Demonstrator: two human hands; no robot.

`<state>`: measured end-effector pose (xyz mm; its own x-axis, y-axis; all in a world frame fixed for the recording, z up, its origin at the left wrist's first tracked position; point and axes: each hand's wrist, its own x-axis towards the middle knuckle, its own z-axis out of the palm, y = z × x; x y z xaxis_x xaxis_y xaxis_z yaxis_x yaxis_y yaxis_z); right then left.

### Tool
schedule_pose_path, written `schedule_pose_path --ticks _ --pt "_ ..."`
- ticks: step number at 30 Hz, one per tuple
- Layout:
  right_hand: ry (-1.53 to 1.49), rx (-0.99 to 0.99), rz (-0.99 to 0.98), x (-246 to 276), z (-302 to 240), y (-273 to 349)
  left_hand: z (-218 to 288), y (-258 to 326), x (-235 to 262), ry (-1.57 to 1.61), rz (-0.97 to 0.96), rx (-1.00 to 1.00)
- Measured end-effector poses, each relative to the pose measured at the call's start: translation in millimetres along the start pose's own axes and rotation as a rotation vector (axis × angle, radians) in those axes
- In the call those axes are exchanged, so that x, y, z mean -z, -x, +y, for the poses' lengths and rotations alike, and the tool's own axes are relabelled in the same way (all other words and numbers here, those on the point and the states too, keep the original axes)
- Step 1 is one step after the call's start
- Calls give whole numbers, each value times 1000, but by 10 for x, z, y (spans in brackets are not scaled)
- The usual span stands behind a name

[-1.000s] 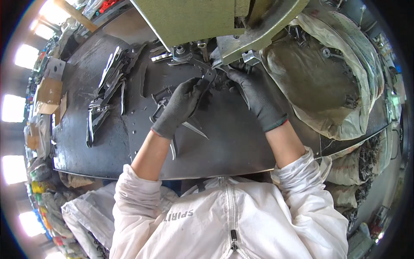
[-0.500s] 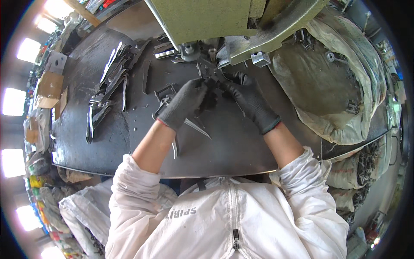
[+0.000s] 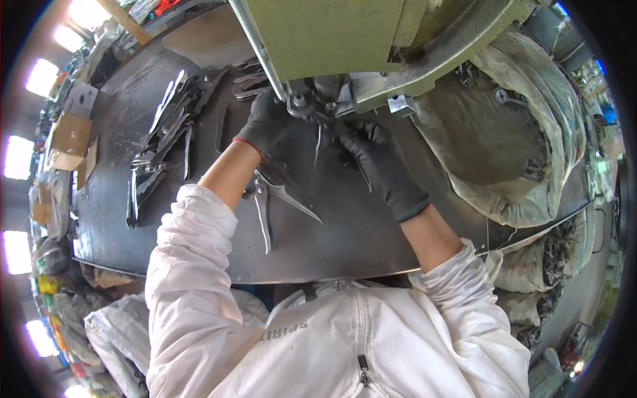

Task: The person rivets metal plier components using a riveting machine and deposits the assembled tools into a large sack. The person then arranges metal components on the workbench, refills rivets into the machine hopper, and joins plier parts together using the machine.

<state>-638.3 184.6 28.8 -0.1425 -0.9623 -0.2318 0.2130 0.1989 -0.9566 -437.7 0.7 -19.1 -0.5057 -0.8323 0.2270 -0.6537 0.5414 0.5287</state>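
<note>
My right hand (image 3: 385, 162), in a dark knit glove, has its fingers closed around a dark metal part below the machine head. A slim metal strip (image 3: 318, 144) hangs beside its fingertips, and a thin edge shows under the palm. My left hand (image 3: 265, 123), gloved alike with a red cuff edge, reaches up against the machine's lower tooling (image 3: 302, 99). Its fingertips are hidden there, so what it touches is unclear. Just below the left wrist, a plier-like metal assembly (image 3: 262, 192) lies on the table with its pale legs spread apart.
The green machine head (image 3: 325, 40) overhangs the dark metal table (image 3: 345, 245). Left stands a pile of long curved metal strips (image 3: 176, 119), with one dark strip (image 3: 221, 126) apart. A cloth sack (image 3: 458, 132) with some metal parts lies open at right. Cardboard boxes (image 3: 71, 132) stand far left.
My left hand has moved away from the right, up and leftward to the tooling. The right hand stays near its place. The plier-like assembly is now less covered.
</note>
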Motion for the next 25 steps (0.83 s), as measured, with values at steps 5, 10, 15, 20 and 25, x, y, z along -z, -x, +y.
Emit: schedule_pose_path --ticks 5,10,15,20,25 --pt "111 -66 8 95 -1 101 305 42 411 -543 -140 115" --pt "151 -185 13 131 92 83 309 486 863 -208 -76 273" --pt "12 -120 -51 122 82 123 683 1047 1275 452 -370 236" --pt "-85 22 11 -63 108 236 1518 1064 1051 724 -546 279" --pt "94 253 -167 366 168 -228 1478 1084 460 808 -348 334"
